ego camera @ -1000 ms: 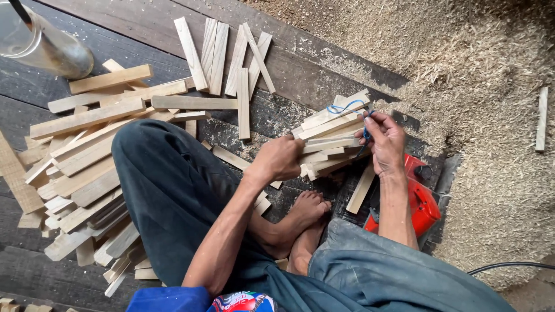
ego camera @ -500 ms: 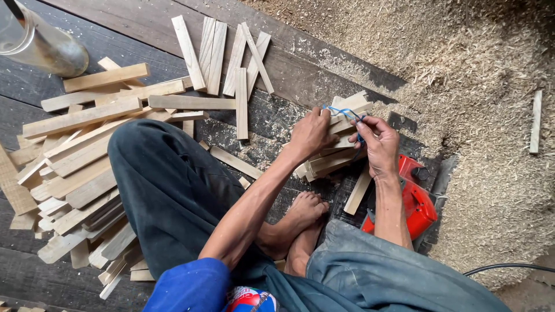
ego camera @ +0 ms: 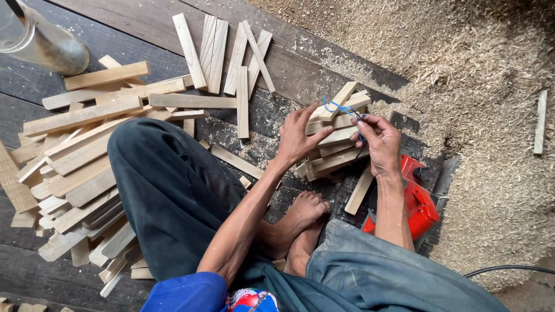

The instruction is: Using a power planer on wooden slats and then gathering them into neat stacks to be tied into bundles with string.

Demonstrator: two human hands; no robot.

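Observation:
A bundle of short wooden slats (ego camera: pixel 335 141) lies on the dark plank floor in front of me. A thin blue string (ego camera: pixel 342 108) loops over its top. My left hand (ego camera: pixel 299 137) rests on the bundle's left side, fingers spread, fingertips touching the upper slats. My right hand (ego camera: pixel 378 141) is at the bundle's right side, pinching the blue string between thumb and fingers. My bare feet (ego camera: pixel 300 228) sit just below the bundle.
A big heap of loose slats (ego camera: pixel 87 150) lies to the left, with more slats (ego camera: pixel 225 55) fanned out at the top. A red power tool (ego camera: pixel 419 199) sits under my right forearm. Sawdust (ego camera: pixel 480 86) covers the right. A metal cylinder (ego camera: pixel 40 40) lies top left.
My left hand rose from the bundle's lower left to its top, then opened with fingers spread. One top slat now sticks up at an angle. The right hand kept the string.

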